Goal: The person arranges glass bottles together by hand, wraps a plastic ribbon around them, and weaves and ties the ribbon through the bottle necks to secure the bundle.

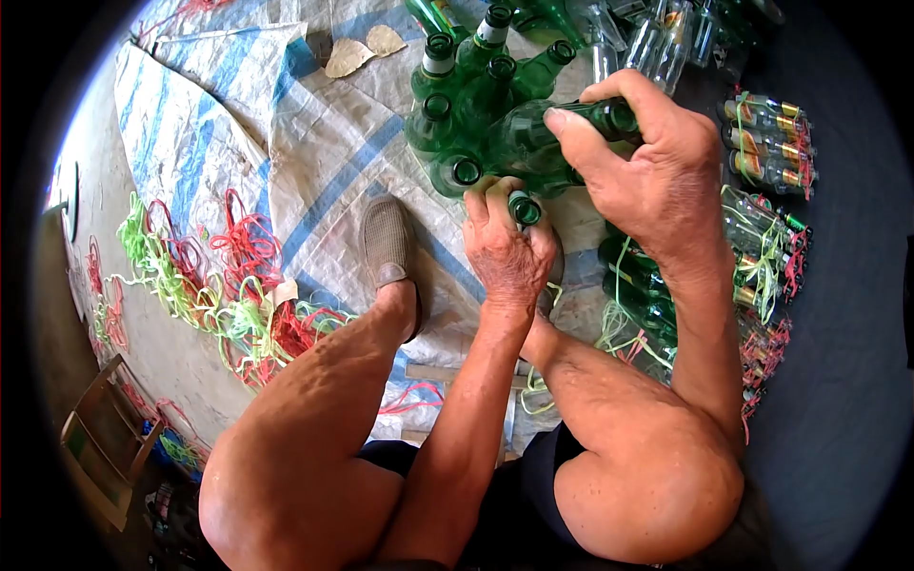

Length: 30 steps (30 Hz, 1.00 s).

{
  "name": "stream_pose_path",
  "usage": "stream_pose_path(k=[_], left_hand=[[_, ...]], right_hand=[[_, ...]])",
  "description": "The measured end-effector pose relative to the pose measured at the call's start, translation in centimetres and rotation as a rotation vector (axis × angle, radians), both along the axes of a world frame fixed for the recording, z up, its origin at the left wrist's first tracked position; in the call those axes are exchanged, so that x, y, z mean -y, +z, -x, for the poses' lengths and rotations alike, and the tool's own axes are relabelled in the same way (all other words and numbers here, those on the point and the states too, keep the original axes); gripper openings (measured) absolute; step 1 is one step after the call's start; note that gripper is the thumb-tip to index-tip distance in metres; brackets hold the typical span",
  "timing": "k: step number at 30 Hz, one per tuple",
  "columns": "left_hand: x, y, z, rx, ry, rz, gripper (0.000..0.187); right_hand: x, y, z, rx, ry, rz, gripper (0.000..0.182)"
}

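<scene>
My right hand [655, 157] is closed around the neck end of a green glass bottle [529, 133], thumb on one side and fingers on the other. That bottle lies tilted, its mouth toward the right. Lower down, my left hand [509, 249] has its fingers around the neck of another green bottle [523, 209], whose open mouth shows between them; its body is hidden. Just beyond both hands, several green bottles [473, 93] stand close together with their mouths up, some with pale neck labels.
Under my feet lies a blue-and-white striped sheet [324, 143]. Red and green plastic strings [248, 305] are heaped at left. Clear bottles [657, 43] lie at the upper right, with tied bottle bundles [769, 143] below them. A wooden chair [105, 443] is at lower left.
</scene>
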<state>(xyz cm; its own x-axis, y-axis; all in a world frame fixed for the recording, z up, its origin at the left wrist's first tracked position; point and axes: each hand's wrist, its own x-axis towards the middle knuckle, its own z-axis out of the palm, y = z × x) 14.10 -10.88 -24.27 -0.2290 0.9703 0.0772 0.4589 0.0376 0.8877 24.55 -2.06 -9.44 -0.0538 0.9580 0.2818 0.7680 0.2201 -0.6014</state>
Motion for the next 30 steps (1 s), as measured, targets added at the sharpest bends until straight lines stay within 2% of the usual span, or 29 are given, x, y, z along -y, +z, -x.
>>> stream_pose_path(k=[7,8,9,12,23,30], left_hand=[[0.1,0.4,0.0,0.004,-0.017,0.03,0.04],[0.0,0.1,-0.1,-0.014,0.009,-0.01,0.035],[-0.1,0.1,-0.2,-0.031,0.035,-0.048,0.03],[0.0,0.2,-0.4,-0.027,0.038,-0.04,0.031],[0.2,-0.4,-0.2,-0.016,0.014,0.002,0.038],[0.2,-0.6,-0.3,-0.014,0.007,0.004,0.043]], right_hand=[[0.0,-2.1,0.9,0.167,0.025,0.075,0.027],[0.0,-2.2,1.0,0.22,0.031,0.071,0.028],[0.0,-2.4,1.1,0.217,0.037,0.091,0.029],[-0.3,-3.3,1.3,0.216,0.057,0.138,0.031],[-0.3,-7.1,1.5,0.306,0.104,0.211,0.033],[-0.6,-7.5,1.9,0.377,0.117,0.285,0.031]])
